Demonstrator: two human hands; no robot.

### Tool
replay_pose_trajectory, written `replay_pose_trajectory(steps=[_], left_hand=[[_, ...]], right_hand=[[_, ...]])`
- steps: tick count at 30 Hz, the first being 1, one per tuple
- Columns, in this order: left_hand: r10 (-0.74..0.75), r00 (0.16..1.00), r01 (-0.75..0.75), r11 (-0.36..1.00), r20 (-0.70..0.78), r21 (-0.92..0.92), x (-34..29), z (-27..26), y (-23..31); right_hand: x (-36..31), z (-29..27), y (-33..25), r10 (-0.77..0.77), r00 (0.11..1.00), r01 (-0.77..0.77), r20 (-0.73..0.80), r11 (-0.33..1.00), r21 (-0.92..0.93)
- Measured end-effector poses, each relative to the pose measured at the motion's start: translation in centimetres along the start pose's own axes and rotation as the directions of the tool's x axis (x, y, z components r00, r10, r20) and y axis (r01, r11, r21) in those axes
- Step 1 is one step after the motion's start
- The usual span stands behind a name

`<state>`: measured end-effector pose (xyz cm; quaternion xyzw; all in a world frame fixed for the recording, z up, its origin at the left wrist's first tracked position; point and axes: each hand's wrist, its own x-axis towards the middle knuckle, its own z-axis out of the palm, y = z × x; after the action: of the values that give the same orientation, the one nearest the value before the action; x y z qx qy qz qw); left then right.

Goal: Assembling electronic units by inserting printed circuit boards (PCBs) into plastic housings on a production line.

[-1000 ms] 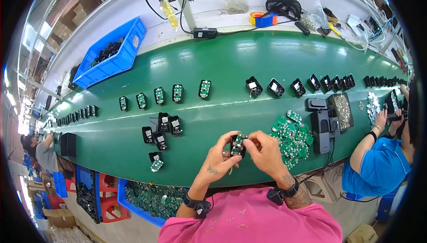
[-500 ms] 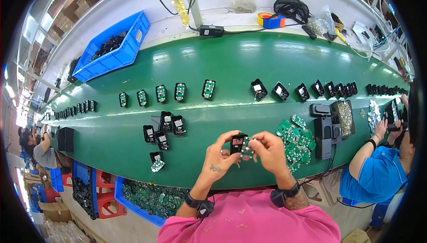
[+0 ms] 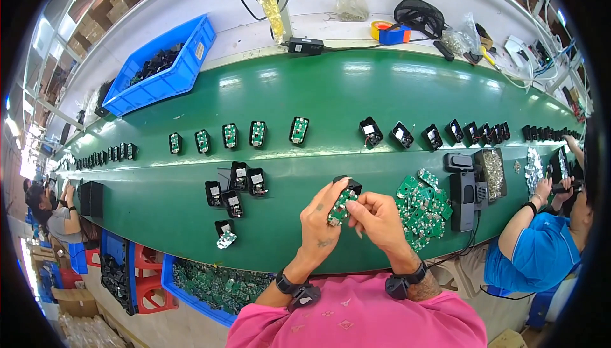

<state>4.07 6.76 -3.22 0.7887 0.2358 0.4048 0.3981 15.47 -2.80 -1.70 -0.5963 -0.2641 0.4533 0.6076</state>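
Observation:
My left hand (image 3: pixel 316 224) is wrapped round a small black plastic housing (image 3: pixel 354 185), tilted above the bench's near edge. A green circuit board (image 3: pixel 342 208) with silvery parts lies against the housing's open face. My right hand (image 3: pixel 380 222) pinches the board's right edge between thumb and bent fingers; the fingertips are partly hidden. Right of my hands spreads a heap of loose green circuit boards (image 3: pixel 421 211). To the left stand several black housings (image 3: pixel 233 203) with white parts inside, and one nearer housing (image 3: pixel 224 226) has a circuit board (image 3: pixel 226 240) hanging out.
Across the green bench (image 3: pixel 305 93) runs a row of housings, some with boards fitted (image 3: pixel 258 133), others without (image 3: pixel 401 134). A dark grey device (image 3: pixel 463 198) stands beside a tray of small metal parts (image 3: pixel 492 173). Blue crates (image 3: pixel 159 87) sit far left and below. Co-workers (image 3: pixel 534 246) sit on both sides.
The circuit board has come against the housing's open face, its component side now facing up. My left hand has turned the housing, and my right hand has shifted slightly to the board's edge.

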Motion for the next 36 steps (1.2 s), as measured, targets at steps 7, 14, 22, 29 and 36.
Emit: replay_pose_trajectory(steps=[7, 14, 22, 29, 36], left_hand=[[-0.061, 0.998, 0.062, 0.997, 0.012, -0.039, 0.4, -1.3, -0.7], [-0.242, 0.874, 0.415, 0.822, 0.42, -0.39, 1.1, -2.9, -1.1], [-0.389, 0.862, 0.499, 0.761, 0.325, -0.414, 0.2, -1.5, -1.1], [-0.396, 0.851, 0.524, 0.685, 0.346, -0.506, 0.0, -0.7, -1.1], [-0.428, 0.833, 0.552, 0.68, 0.351, -0.482, -0.3, -0.3, -1.6]], right_hand=[[0.9, -1.4, -0.6, -0.096, 0.995, 0.098, 0.021, 0.965, -0.245], [1.2, -1.0, -1.1, -0.262, 0.963, 0.202, -0.056, 0.846, -0.494], [1.3, 0.7, 0.1, -0.397, 0.912, 0.277, -0.109, 0.788, -0.55], [1.3, 0.7, -0.1, -0.371, 0.927, 0.294, -0.061, 0.817, -0.496], [1.5, 0.8, 1.2, -0.539, 0.841, 0.406, -0.045, 0.685, -0.605]])
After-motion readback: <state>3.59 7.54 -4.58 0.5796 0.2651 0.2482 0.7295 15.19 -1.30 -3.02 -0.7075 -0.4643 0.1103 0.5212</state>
